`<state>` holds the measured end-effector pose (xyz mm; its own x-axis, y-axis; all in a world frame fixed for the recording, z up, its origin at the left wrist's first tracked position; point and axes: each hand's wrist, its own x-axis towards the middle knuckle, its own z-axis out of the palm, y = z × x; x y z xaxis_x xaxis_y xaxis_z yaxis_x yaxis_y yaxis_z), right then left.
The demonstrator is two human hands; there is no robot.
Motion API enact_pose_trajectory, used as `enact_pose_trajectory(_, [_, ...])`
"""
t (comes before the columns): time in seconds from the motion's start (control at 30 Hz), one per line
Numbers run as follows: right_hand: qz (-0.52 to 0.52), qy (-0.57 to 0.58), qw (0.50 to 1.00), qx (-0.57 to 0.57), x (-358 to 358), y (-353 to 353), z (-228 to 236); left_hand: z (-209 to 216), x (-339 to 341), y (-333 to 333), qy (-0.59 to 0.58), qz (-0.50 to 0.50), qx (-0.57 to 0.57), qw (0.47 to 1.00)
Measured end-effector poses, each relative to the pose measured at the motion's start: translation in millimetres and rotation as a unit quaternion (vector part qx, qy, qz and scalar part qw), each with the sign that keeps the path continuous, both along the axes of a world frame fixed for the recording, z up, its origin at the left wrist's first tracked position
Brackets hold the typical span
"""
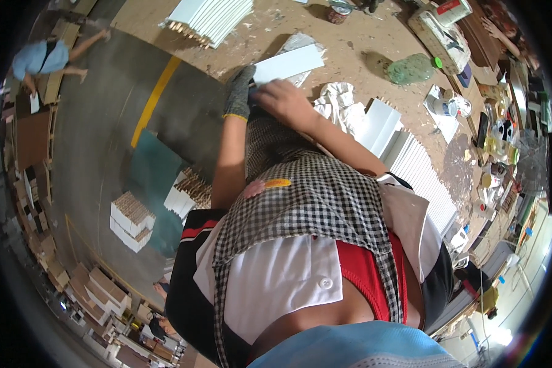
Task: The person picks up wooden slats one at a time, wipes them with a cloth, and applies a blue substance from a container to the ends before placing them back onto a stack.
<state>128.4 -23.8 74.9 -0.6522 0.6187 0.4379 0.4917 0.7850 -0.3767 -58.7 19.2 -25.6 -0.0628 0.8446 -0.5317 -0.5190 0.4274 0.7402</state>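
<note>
A grey knitted glove covers my left hand (238, 95), which is closed around the near left end of a flat white board (291, 64). That board slants up to the right above the bench, over a crumpled pale sheet (300, 43). Bare, with its fingers bent, my right hand (284, 103) is at the board's near end, close against the glove. Its fingertips are partly hidden and a little blurred, so I cannot make out what they hold. A white cloth (339, 103) lies just right of my right hand.
The brown workbench (356, 55) carries stacked white boards (211, 19) at the far left and more (420, 175) beside my right arm. A green plastic bottle (413, 69) lies on its side. Stacks of boards (132, 221) stand on the floor, left, where a person (46, 58) moves.
</note>
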Motion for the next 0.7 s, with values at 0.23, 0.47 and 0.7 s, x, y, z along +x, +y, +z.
enact_pose_trajectory(0.23, [-0.168,0.154,0.937,-0.263,110.1,-36.4,28.1,-4.9,-2.2,-5.5,0.07,0.005,0.047,0.996])
enact_pose_trajectory(0.47, [-0.645,0.028,0.72,-0.254,331.7,-80.2,-3.9,51.9,9.9,-18.3,0.133,-0.058,0.137,0.98])
enact_pose_trajectory(0.7, [-0.771,-0.097,0.614,-0.138,435.7,-103.1,-34.3,61.7,-3.3,-23.2,0.23,0.001,0.191,0.954])
